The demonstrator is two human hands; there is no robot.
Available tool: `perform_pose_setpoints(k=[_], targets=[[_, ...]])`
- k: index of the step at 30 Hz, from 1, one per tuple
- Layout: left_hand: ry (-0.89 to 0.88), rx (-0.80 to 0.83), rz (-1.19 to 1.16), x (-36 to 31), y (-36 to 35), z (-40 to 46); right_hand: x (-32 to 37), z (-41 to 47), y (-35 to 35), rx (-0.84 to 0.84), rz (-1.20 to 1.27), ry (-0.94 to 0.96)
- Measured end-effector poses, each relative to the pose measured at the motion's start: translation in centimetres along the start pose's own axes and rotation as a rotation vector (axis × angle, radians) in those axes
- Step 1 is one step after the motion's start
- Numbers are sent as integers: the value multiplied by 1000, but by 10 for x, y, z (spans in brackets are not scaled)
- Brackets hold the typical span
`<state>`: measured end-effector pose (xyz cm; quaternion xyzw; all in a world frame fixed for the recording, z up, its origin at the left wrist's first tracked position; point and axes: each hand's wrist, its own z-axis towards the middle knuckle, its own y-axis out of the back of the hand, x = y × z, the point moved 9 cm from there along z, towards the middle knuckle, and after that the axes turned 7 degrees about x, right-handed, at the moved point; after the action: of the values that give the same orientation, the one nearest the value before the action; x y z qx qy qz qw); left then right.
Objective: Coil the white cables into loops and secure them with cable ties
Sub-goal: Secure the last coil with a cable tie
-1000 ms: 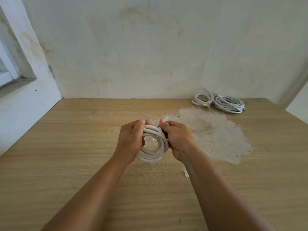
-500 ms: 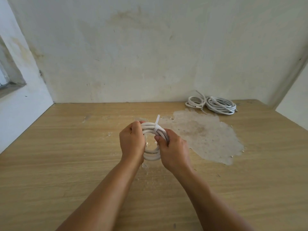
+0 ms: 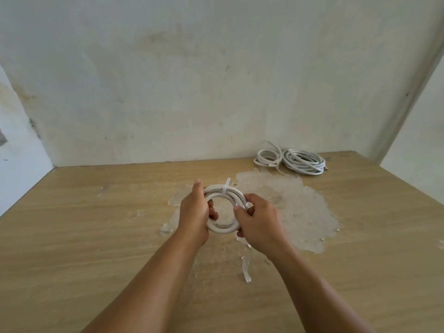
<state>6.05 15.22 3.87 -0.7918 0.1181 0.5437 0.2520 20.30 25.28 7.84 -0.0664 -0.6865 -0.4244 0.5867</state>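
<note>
A thick white cable wound into a small coil (image 3: 222,229) is held above the middle of the wooden table (image 3: 84,236). My left hand (image 3: 194,212) grips its left side, fingers curled through the loop. My right hand (image 3: 258,221) pinches the coil's right side between thumb and fingers. A white cable tie (image 3: 225,188) wraps the top of the coil, its tail sticking up. A second tie seems to sit under my right fingers, mostly hidden.
Two more white cable coils, a small coil (image 3: 268,158) and a larger coil (image 3: 305,162), lie at the table's back right by the wall. A pale patch of peeled surface (image 3: 300,207) spreads right of my hands. A white strip (image 3: 246,272) lies below my right wrist.
The coil has turned more face-on, its opening now visible. The tie tail stands at the top, and my right hand has slid down the coil's right side.
</note>
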Motion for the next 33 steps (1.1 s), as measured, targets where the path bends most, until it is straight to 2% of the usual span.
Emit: perform_pose_setpoints(k=[3,6,11,16,25,33], targets=[[-2,109,68,0,-15,19,-16,17,7,-46,55,-72],[-84,159,355,-5,-22,39,-31,39,13,-97,72,-113],[-367,54,763,-24,-10,58,-53,87,23,-163,80,-226],[-477,41,1097,-23,-6,88,-60,139,25,-177,146,-300],[-535,-13,1365,-18,-12,115,-68,216,38,-272,107,-305],[-547,-13,1387,-15,-11,120,-81,267,48,-344,60,-296]])
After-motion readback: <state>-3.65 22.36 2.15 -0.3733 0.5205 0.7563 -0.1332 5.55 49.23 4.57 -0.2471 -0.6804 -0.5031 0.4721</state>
